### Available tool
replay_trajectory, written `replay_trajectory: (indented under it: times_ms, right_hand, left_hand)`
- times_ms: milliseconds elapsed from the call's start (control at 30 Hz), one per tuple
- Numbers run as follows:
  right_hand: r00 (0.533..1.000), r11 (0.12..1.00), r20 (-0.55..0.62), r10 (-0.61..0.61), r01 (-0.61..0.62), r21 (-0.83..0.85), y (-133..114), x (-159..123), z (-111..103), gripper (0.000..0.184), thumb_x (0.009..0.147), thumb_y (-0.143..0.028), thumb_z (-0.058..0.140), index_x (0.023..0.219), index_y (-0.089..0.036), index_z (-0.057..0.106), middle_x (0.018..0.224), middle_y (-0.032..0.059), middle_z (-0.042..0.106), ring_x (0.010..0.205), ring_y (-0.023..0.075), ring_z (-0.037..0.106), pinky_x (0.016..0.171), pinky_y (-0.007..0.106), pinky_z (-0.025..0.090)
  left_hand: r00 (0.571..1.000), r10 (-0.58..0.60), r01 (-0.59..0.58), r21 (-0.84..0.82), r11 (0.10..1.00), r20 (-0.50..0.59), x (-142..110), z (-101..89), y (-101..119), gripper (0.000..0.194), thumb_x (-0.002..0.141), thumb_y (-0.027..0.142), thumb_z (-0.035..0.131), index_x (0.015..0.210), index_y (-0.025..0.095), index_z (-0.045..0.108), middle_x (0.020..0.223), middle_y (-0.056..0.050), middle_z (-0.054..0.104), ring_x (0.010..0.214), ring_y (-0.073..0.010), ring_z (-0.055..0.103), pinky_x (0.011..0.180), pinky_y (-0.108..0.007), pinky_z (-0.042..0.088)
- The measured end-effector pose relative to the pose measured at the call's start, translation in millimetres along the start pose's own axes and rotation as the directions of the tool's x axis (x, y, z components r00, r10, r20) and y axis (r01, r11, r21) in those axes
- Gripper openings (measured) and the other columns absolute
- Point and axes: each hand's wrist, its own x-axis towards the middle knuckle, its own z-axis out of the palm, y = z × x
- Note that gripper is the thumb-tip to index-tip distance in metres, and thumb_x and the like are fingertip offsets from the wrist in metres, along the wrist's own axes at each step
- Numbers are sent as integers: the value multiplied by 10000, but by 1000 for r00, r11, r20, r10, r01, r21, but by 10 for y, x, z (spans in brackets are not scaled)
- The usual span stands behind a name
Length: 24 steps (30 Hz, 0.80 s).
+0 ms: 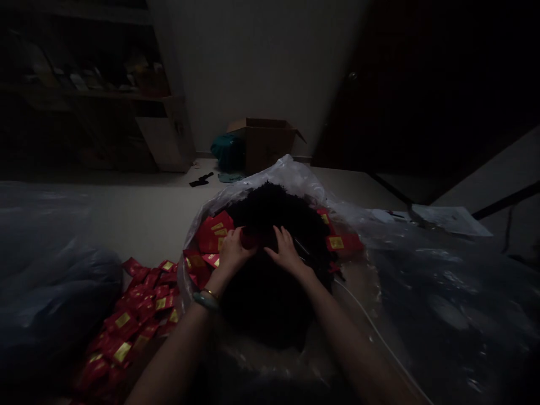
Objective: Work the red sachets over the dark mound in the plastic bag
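A heap of black, loose, crumbly material [274, 202] fills a clear plastic bag [291, 169] in front of me. My left hand [232, 250] is over the left part of the heap, its thumb and fingers curved round a dark red packet [250, 238] that barely shows in the gloom. Across from it, my right hand [287, 253] has its fingers apart above the black material and appears to hold nothing. A thin shiny rod-like thing [301, 246] lies just beyond my right hand. Red packets with gold labels [213, 230] rest inside the bag at left, and another red packet [343, 243] at right.
Many small red packets [139, 309] are piled at the lower left. Beside them lies a large plastic-covered bundle [54, 292]; more clear plastic [442, 292] spreads on the right. A white cord [371, 320] runs along the right. An open cardboard box [270, 143] stands by the wall.
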Motion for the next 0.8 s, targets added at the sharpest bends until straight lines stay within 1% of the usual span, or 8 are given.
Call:
replay_trajectory:
  times_ms: [100,167,333,400,500,600,700,800]
  right_hand:
    - [993,993,75,94,-89,-72,5,133,-8,829,793,-369,623,1462,-163,180,1515,248,159,1412,373,140,1069,552,260]
    - [987,987,94,130,-120,-102,-41,220,-20,838,794,-348,628,1467,-162,164,1504,263,159,1390,394,195,1044,548,291]
    - [996,989,43,77,-71,-133,-151,328,-94,588,819,-256,592,1362,-143,397,1327,218,421,1221,326,448,1011,453,369]
    - [995,983,-57,77,-86,-164,-140,354,-140,578,816,-224,590,1356,-147,402,1328,219,406,1236,337,413,1018,468,356]
    - [972,953,-191,140,-185,-242,-86,440,-187,752,747,-179,674,1407,-197,315,1453,238,217,1311,423,265,988,569,338]
    - [978,941,-141,155,-189,-279,-45,569,-189,768,683,-129,730,1353,-267,379,1457,218,214,1279,442,292,907,605,385]
    - [987,950,-111,119,-145,-275,-46,656,-181,631,681,-114,728,1237,-285,481,1372,187,334,1192,372,400,840,516,459]
    - [989,955,-97,113,-135,-265,-72,664,-207,600,653,-69,727,1180,-272,525,1322,169,376,1150,344,440,816,464,478]
  left_hand:
    - [1000,-5,5,13,1000,8,-16,12,34,486,658,333,730,1087,192,550,966,-66,602,919,-246,608,777,-336,486]
    - [1000,10,-10,15,1000,9,-25,20,46,477,667,335,724,1089,195,551,961,-64,597,897,-237,610,765,-326,486]
    - [1000,2,-3,31,1000,27,-36,17,72,469,679,334,718,1091,183,552,975,-74,595,898,-237,607,781,-333,484]
    - [999,-7,6,17,1000,47,-41,14,93,474,677,330,719,1096,180,554,970,-75,593,889,-236,608,772,-332,486]
    - [998,-9,10,-12,1000,62,-56,25,133,509,666,311,726,1125,185,547,993,-79,584,906,-240,606,771,-337,489]
    - [998,-3,4,-17,1000,58,-72,57,163,526,662,280,727,1147,202,539,1019,-75,576,934,-241,599,781,-340,487]
    - [998,7,-7,1,1000,59,-76,84,180,532,659,274,728,1152,212,538,1026,-71,574,944,-239,596,792,-341,481]
    - [998,3,-4,16,1000,70,-72,91,198,547,657,291,733,1161,209,538,1039,-76,575,955,-246,595,792,-341,477]
